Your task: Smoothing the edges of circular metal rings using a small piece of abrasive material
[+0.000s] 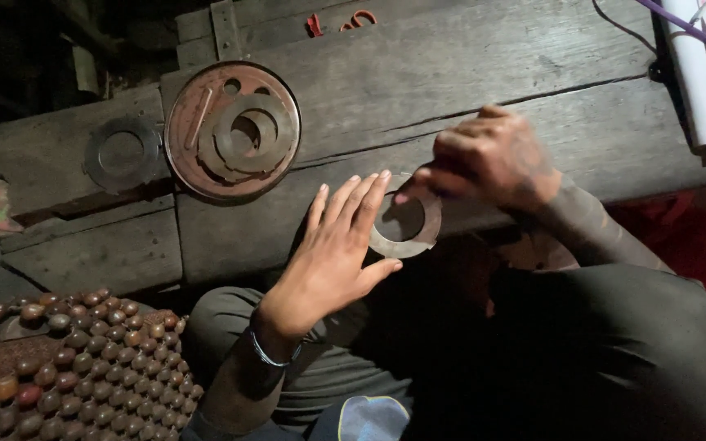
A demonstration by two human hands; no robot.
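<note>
Fingers (345,200) of left hand (332,261) spread open, flat, tips and thumb touching rim of metal ring (428,237). Right hand (488,159) blurred, fingers curled and pinching ring's top edge. Ring held upright-ish over near edge of wooden workbench (467,65). Round rusty plate (232,131) with stacked rings farther left; grey ring (122,153) beside it. Beaded seat mat (67,367) bottom left.

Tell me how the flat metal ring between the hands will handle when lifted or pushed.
The metal ring looks thin and keeps its flat shape between the left hand and right hand, so probably stiff. Its smooth face may slip. Set on edge it could roll; flat on the wooden bench it should slide.
</note>
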